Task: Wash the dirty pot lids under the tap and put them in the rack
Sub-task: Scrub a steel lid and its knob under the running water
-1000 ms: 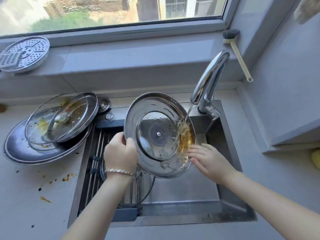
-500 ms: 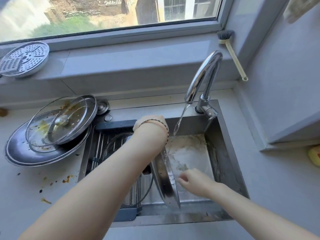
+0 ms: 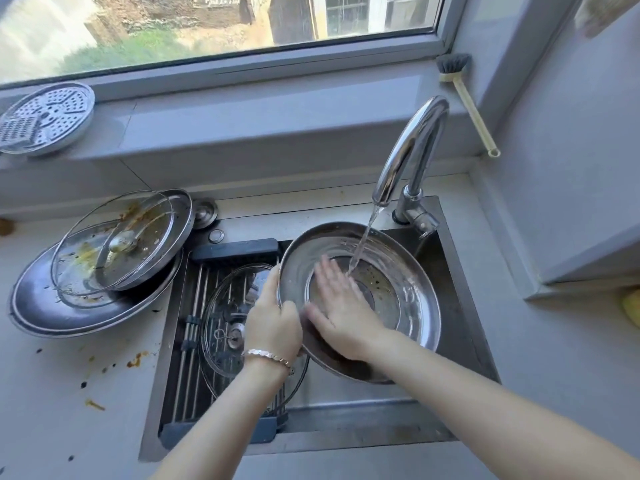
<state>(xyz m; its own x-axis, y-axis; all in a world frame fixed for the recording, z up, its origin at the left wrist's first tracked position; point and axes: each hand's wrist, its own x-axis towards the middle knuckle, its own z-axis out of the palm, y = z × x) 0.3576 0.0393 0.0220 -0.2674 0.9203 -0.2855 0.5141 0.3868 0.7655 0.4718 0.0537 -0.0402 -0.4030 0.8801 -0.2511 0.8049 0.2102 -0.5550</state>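
Note:
A steel pot lid (image 3: 408, 292) with a glass centre is tilted over the sink, its hollow side facing up, under the running tap (image 3: 408, 150). Water falls onto its middle. My left hand (image 3: 273, 323) grips its left rim. My right hand (image 3: 343, 313) lies flat on the inner face, fingers spread and blurred. A clean glass lid (image 3: 228, 323) lies on the roll-up rack (image 3: 194, 341) across the sink's left half. Two dirty lids, a glass one (image 3: 117, 244) on a large steel one (image 3: 69, 306), are stacked on the counter at left.
Food spatters (image 3: 135, 358) mark the counter left of the sink (image 3: 460, 327). A perforated steamer plate (image 3: 45, 116) rests on the windowsill. A dish brush (image 3: 464, 98) leans in the right corner. A yellow object (image 3: 632, 306) shows at the right edge.
The lid was flipped: it went from facing me, to edge-on low in the sink, to hollow side up under the stream. My right hand moved from its rim onto the inner face.

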